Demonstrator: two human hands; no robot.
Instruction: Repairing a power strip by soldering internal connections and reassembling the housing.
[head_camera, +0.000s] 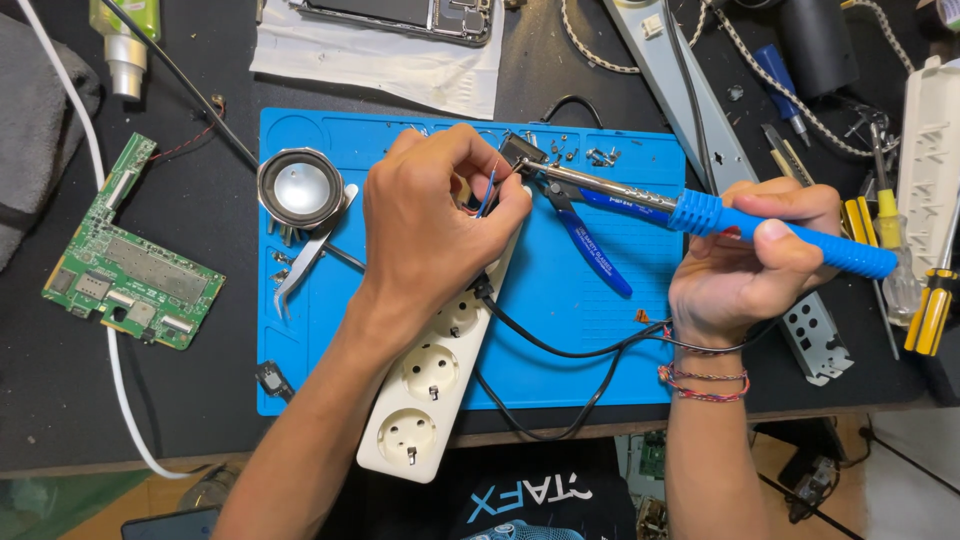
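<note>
Black workbench (60, 400), blue silicone mat (600, 340) centred. White power strip (440, 370) lies diagonally across the mat. Your right hand (745, 265) grips the blue-handled soldering iron (700, 212), tip at the strip's top end. Your left hand (435, 225) pinches thin wires (487, 192) there.

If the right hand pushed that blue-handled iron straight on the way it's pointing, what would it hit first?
Most likely the left hand. The right hand aims the soldering iron leftward, its tip at the thin wires pinched in the left fingers above the white power strip. Depth is hard to judge from above.
</note>
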